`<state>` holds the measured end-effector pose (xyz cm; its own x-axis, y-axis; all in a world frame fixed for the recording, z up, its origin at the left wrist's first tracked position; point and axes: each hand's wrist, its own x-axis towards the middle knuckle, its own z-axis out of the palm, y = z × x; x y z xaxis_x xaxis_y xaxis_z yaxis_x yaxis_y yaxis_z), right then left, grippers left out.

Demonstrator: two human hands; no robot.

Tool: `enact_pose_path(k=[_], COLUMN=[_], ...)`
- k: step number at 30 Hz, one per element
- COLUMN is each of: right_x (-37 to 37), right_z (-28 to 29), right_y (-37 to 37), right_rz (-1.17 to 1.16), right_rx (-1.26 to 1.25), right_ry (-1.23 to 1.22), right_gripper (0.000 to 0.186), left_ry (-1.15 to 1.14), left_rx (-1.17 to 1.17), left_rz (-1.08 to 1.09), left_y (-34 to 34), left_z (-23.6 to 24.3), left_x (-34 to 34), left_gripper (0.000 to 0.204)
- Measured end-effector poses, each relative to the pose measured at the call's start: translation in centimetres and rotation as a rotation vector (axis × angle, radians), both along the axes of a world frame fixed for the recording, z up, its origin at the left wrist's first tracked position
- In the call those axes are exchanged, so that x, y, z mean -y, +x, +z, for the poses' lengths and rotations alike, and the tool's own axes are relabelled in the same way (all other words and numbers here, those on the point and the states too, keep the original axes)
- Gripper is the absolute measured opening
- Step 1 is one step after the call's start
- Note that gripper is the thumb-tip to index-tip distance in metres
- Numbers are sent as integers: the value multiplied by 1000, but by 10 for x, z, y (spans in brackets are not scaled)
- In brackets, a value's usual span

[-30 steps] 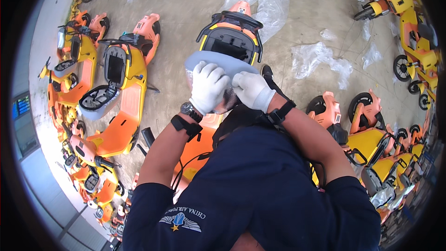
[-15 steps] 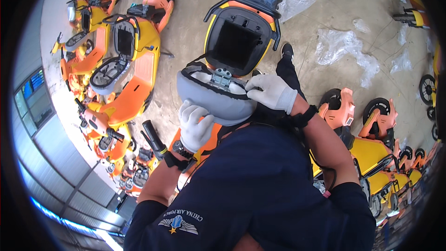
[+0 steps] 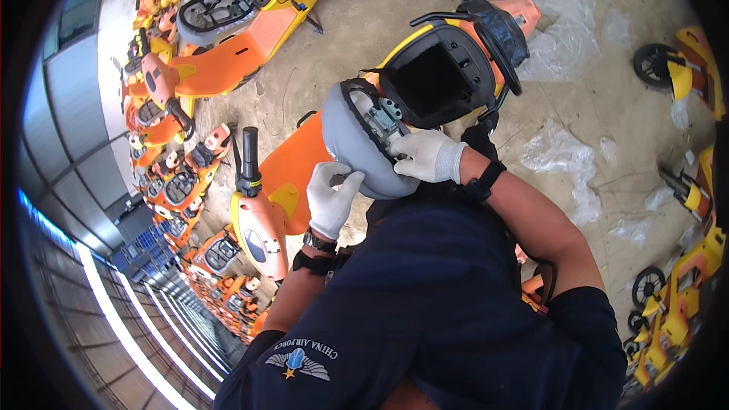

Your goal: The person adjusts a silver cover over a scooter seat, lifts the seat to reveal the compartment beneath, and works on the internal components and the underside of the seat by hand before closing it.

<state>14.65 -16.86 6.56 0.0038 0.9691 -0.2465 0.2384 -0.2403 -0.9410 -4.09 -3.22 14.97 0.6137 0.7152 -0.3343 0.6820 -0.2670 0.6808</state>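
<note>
I'd steady the grey seat (image 3: 350, 140) with my right hand (image 3: 430, 156) pinching its edge, minding the hinge (image 3: 389, 112) just beyond those fingers, my left hand (image 3: 333, 199) loosely curled, empty, alongside

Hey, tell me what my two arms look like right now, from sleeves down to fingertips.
Your left grip and right grip each wear a plain white fabric glove. On the left wrist sit a dark round wristwatch and a wide black strap; on the right, a similar black band. Both short sleeves are dark navy cloth.
</note>
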Motion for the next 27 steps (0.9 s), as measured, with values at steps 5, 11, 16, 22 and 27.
enact_pose_path(k=[5,11,16,22,27], right_x=[-27,-78,-130,-166,-186], right_z=[6,53,60,45,45], right_y=[18,47,34,44,42], right_rz=[-66,24,450,966,1123], right_rx=[117,490,669,801,668], right_ry=[18,304,565,491,554], right_gripper=[27,26,26,28,20], left_ry=[-28,-120,94,399,461], left_rx=[104,-6,-75,5,-58], left_rz=[243,227,67,153,233], left_y=[7,10,21,39,36], left_z=[-13,-6,-14,-20,-17], left_x=[4,5,26,50,58], left_gripper=[26,26,25,20,19])
